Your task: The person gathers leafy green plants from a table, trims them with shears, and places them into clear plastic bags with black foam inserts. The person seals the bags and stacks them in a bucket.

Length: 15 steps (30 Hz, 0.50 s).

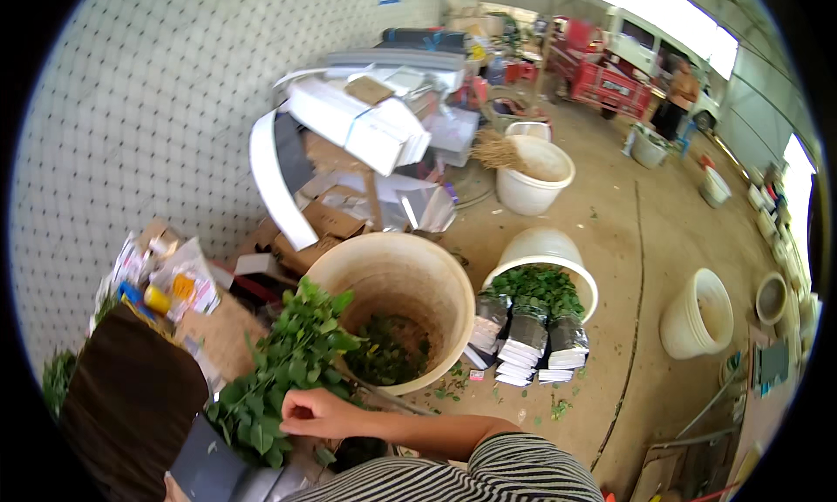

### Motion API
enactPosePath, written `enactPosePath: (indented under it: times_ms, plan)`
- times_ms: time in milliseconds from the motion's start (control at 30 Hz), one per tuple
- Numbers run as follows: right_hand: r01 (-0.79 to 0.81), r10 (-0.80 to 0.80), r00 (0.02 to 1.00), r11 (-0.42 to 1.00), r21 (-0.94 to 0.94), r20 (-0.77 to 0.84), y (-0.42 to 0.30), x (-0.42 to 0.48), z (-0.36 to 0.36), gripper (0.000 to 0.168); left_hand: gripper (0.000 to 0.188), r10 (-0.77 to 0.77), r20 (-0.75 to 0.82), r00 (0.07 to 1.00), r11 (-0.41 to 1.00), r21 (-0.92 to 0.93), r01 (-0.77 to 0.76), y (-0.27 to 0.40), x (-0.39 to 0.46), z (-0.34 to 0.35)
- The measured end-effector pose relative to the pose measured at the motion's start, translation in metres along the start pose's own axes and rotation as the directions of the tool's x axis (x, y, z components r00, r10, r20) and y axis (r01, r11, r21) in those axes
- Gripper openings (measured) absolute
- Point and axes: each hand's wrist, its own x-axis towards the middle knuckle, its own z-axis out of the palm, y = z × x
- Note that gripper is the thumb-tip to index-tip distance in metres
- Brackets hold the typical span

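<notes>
My right hand reaches in from the right, fingers curled, at the edge of a pile of leafy green stems. Whether the fingers grip a leaf is unclear. A skin-toned sliver at the lower left edge of a dark grey sheet may be part of my left hand; the rest is out of view. The stems lie beside a brown cloth-like cover. Just beyond them stands a large off-white plastic tub, with loose leaves at its bottom.
A tipped white bucket lies behind wrapped leafy bundles. Farther back are a bucket with a twig broom, stacked white cardboard and a red cargo tricycle. A person stands near a van.
</notes>
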Motion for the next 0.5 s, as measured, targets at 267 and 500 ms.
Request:
enactPosePath:
  times_ms: [267,500]
  plan:
    - [-0.153,0.168,0.972,0.983,-0.102,0.164,0.026,0.006,0.06,0.032,0.035,0.112,-0.619,0.777,0.99,0.139,-0.033,-0.021,-0.007,-0.216]
    - [0.058,0.004,0.99,0.903,-0.425,0.143,0.016,0.063,0.123,0.042,0.035,0.18,-0.576,0.798,0.88,0.456,0.131,-0.158,-0.02,-0.339]
